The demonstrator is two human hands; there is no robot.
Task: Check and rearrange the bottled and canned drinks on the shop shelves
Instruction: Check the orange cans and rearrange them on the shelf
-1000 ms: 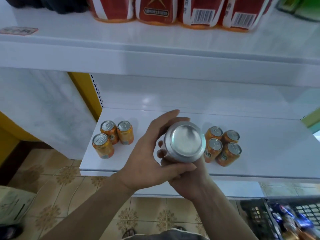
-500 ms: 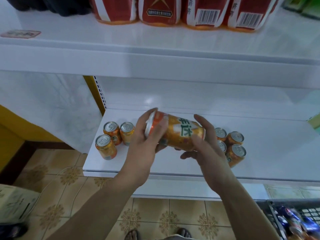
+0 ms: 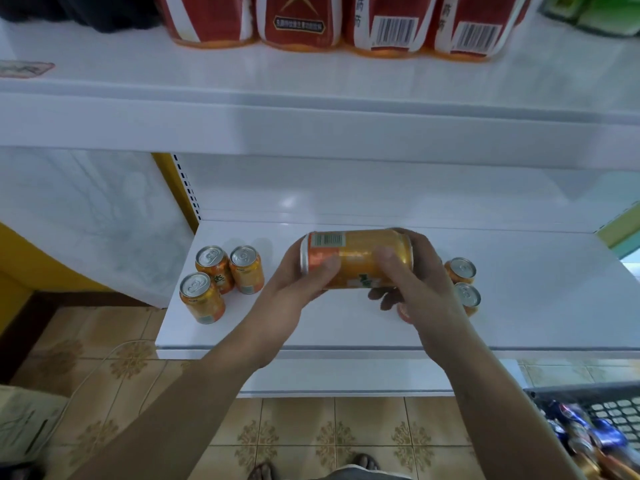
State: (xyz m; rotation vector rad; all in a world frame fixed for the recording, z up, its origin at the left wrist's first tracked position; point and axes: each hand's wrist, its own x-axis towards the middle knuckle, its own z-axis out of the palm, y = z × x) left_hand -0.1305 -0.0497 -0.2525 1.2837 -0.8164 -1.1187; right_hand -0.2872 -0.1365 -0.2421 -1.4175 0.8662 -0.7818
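An orange drink can (image 3: 353, 251) lies sideways in both hands above the lower white shelf (image 3: 540, 306), barcode facing up. My left hand (image 3: 294, 289) grips its left end and my right hand (image 3: 415, 285) grips its right end. Three matching orange cans (image 3: 221, 278) stand upright at the shelf's left. More orange cans (image 3: 462, 271) stand at the right, partly hidden behind my right hand.
Red bottles (image 3: 332, 22) with barcodes line the upper shelf (image 3: 311, 81). A dark basket (image 3: 595, 431) holding several drinks sits at the lower right on the tiled floor. A pale bag (image 3: 24, 424) lies at the lower left.
The can went from its base facing me to lying sideways, then rolled so the barcode shows. My right hand shifted from under it to gripping its right end.
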